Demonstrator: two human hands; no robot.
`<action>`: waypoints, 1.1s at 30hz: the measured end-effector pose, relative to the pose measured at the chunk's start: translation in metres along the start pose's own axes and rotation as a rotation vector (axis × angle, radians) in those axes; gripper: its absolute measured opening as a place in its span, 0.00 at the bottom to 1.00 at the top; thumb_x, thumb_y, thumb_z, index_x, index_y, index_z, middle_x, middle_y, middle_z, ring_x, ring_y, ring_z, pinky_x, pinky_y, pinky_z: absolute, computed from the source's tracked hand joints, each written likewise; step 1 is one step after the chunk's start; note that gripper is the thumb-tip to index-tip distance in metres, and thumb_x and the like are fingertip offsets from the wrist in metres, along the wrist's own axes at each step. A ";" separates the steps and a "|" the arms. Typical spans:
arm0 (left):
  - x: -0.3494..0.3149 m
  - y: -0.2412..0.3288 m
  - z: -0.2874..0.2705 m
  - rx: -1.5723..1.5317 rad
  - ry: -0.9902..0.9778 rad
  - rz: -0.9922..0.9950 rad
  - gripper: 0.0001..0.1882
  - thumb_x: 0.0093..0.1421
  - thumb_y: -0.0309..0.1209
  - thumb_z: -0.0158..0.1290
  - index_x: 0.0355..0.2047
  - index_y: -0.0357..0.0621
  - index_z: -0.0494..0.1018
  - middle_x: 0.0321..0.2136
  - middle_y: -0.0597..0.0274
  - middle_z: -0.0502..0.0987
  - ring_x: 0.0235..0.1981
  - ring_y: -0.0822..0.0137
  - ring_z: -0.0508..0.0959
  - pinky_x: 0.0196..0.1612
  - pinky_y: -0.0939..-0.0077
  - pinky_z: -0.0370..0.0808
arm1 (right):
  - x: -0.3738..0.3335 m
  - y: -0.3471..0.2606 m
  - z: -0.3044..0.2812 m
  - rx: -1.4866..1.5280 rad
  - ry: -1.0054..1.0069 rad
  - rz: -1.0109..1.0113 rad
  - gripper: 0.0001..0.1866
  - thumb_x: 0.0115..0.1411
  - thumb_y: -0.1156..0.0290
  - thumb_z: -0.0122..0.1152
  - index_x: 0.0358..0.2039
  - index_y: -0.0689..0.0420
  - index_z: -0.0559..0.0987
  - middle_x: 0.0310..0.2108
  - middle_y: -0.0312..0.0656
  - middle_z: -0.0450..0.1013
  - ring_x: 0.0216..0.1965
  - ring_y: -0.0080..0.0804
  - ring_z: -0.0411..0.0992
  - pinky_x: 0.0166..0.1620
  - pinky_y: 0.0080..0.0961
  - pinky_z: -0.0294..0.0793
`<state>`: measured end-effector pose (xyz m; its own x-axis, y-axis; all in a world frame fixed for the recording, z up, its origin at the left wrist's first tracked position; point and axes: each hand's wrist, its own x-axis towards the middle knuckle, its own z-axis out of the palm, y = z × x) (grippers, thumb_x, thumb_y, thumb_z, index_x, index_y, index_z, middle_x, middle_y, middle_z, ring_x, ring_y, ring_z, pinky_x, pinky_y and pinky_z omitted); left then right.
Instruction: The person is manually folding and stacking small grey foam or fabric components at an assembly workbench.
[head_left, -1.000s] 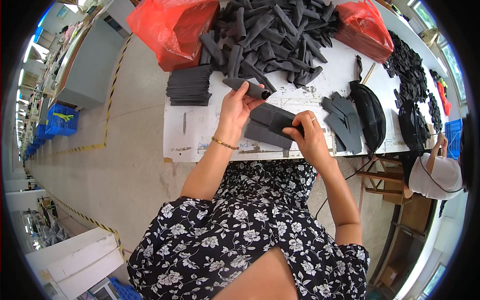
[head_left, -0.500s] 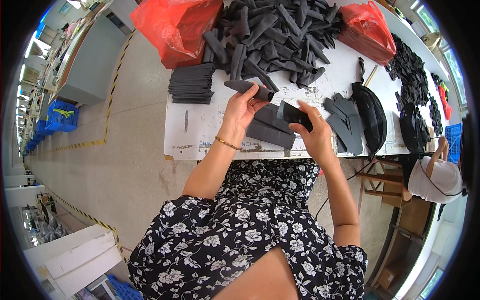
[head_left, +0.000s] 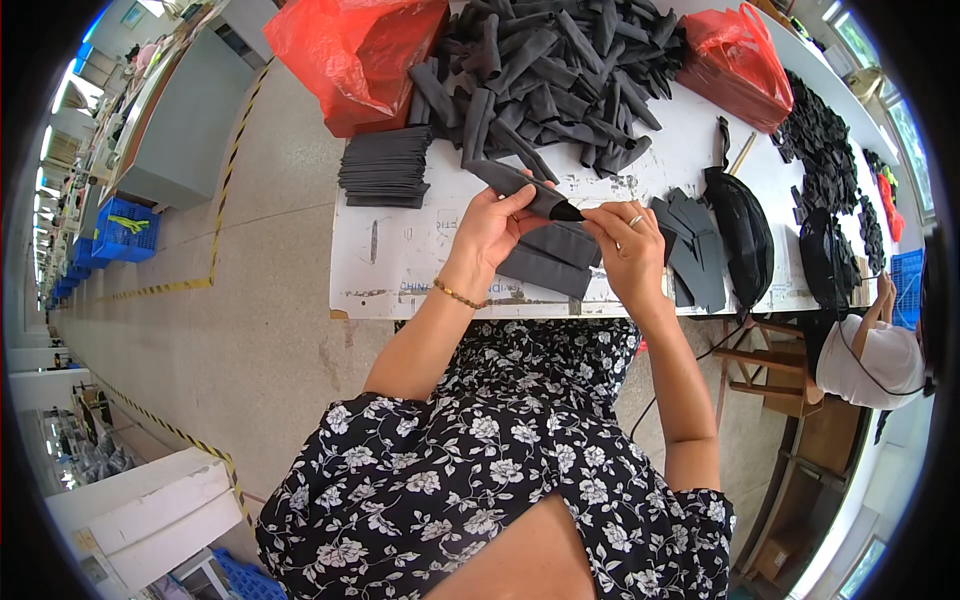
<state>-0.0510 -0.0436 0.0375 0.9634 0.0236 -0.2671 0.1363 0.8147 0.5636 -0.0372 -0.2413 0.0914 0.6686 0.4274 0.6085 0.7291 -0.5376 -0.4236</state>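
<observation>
In front of me, above the table, my left hand (head_left: 497, 215) is closed around a dark grey fabric tube (head_left: 518, 186), its thumb on top. The tube slants from upper left to lower right. My right hand (head_left: 630, 238) pinches its black, tapered right end with bent fingers. Whether a dark flat piece is still tucked in that hand is hidden. Below the tube lie flat grey fabric strips (head_left: 545, 272), side by side. More grey flat pieces (head_left: 692, 250) are fanned out right of my right hand.
A large heap of grey fabric tubes (head_left: 550, 70) covers the far table, between two red plastic bags (head_left: 355, 65) (head_left: 735, 65). A neat stack of grey strips (head_left: 383, 168) sits left. A black pouch (head_left: 738, 235) lies right; beyond it another person (head_left: 872, 355) sits.
My right hand has moved left and up to the tube's right end and now pinches it. The dark flat piece it held no longer shows. My left hand shifted slightly right with the tube.
</observation>
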 end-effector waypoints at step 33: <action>-0.023 -0.018 0.045 -0.118 -0.077 0.270 0.14 0.66 0.39 0.49 0.43 0.41 0.70 0.30 0.61 0.76 0.45 0.57 0.77 0.49 0.62 0.75 | -0.036 -0.016 0.003 0.100 -0.252 0.074 0.19 0.54 0.79 0.62 0.44 0.62 0.65 0.41 0.53 0.67 0.37 0.54 0.69 0.39 0.40 0.71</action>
<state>-0.0647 -0.0851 0.0688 0.9765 0.2078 -0.0571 -0.1503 0.8467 0.5103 -0.0726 -0.2461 0.0742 0.7266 0.5639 0.3926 0.6795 -0.5050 -0.5322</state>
